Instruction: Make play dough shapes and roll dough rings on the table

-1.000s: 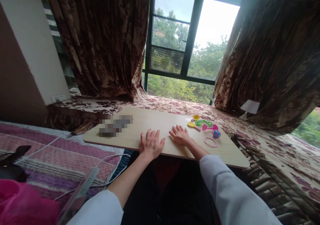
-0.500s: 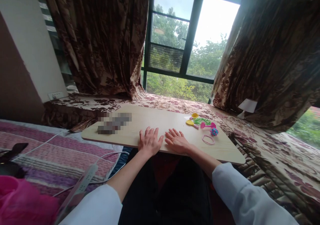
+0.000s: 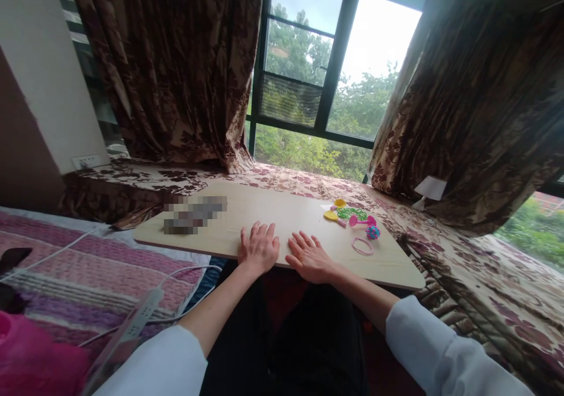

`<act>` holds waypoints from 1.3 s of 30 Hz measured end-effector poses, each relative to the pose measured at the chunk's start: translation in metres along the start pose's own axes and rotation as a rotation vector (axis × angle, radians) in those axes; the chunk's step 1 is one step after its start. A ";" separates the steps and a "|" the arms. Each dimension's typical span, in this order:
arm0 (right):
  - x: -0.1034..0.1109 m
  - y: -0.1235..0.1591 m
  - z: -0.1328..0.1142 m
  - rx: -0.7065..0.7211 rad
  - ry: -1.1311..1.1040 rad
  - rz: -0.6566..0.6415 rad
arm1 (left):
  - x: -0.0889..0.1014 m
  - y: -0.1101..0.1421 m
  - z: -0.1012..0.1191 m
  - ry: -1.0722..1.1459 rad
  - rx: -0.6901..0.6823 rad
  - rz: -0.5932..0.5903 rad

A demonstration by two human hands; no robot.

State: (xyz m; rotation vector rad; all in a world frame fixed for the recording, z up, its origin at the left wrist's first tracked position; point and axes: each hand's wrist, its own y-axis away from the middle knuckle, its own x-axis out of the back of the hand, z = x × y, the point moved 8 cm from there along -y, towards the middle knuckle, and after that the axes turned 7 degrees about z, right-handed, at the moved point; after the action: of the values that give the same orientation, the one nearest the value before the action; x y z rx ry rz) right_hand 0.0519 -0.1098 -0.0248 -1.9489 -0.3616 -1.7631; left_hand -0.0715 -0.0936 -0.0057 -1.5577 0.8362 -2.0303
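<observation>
Smooth, pale, wood-grain bench bears the left hand and right hand, both palm-down, fingers spread, holding nothing. Jolting it could roll the knobbly, rubbery-looking blue-and-pink ball toward the edge, being round. Right of the right hand, near that ball, lie a thin pink ring and a pink dumbbell-shaped toy, apparently plastic.

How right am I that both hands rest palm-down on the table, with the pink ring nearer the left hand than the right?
Not quite: in the head view, the pink ring lies nearer the right hand than the left hand. The rest holds: both hands rest palm-down on the table.
</observation>
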 end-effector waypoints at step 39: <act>0.002 -0.063 0.016 -0.315 -0.112 0.205 | 0.020 -0.011 -0.037 -0.034 0.049 0.116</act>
State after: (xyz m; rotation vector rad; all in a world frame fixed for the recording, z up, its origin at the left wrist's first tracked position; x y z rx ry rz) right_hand 0.0346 -0.0480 -0.0126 -2.2171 0.0861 -1.6601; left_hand -0.1119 -0.0922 0.0089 -1.4790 0.8377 -1.9226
